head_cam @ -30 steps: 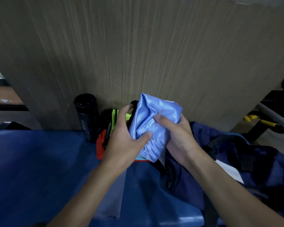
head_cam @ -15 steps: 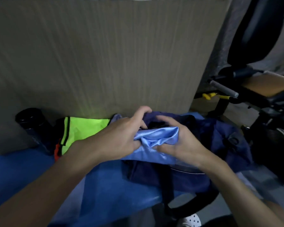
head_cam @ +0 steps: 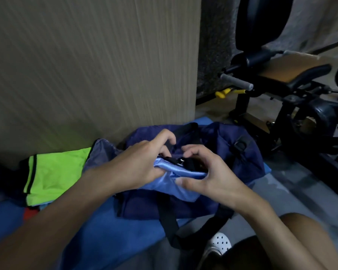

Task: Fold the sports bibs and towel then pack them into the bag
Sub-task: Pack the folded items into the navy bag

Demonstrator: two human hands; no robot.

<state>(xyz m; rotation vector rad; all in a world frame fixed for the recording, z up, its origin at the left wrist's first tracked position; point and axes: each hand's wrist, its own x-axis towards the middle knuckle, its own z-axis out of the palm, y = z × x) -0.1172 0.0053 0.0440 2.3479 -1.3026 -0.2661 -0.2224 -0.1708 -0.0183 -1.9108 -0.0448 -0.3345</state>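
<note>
Both hands meet over the open top of the navy bag (head_cam: 219, 137), holding 1 folded light blue bib (head_cam: 180, 185) that lies across the bag's mouth and hangs down its near side. The left hand (head_cam: 142, 162) grips the bib's left end, its fingers curled in tight around the cloth. The right hand (head_cam: 209, 172) pinches the bib's right end, with the thumb pressed on the near face and the fingers bent over the top edge. How far the bib reaches inside the bag cannot be told. Left of the bag lies a neon green bib (head_cam: 55, 172) with black trim, touching the bag's grey lining. The bag sits on a blue mat (head_cam: 105, 230), against a wood-grain panel (head_cam: 86, 65). A black strap (head_cam: 167, 221) hangs from the bag's near side. An exercise bench (head_cam: 293, 73) stands beyond the bag to its right.
</note>
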